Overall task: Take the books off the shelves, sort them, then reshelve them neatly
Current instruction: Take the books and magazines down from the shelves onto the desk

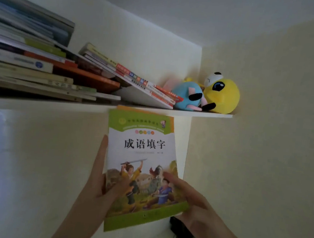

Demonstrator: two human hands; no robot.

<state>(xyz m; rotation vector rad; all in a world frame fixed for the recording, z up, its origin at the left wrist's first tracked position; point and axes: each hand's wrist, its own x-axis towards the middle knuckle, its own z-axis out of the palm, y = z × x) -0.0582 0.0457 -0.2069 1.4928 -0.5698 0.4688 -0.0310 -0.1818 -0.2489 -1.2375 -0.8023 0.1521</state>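
I hold a thin green-and-white children's book (144, 148) upright just below the white wall shelf (200, 114); an orange cover edge shows behind its top. My left hand (97, 178) grips its left edge, thumb across the cover. My right hand (189, 199) holds the lower right corner with the thumb on the picture. On the shelf, a stack of flat books (33, 70) lies at the left. Several thin books (129, 78) lean against that stack, slanting down to the right.
A blue plush toy (188, 95) and a yellow plush toy (222, 95) sit at the shelf's right end, against the corner wall. A dark object with cables (180, 233) hangs on the wall below my right hand. Pale wall surrounds the shelf.
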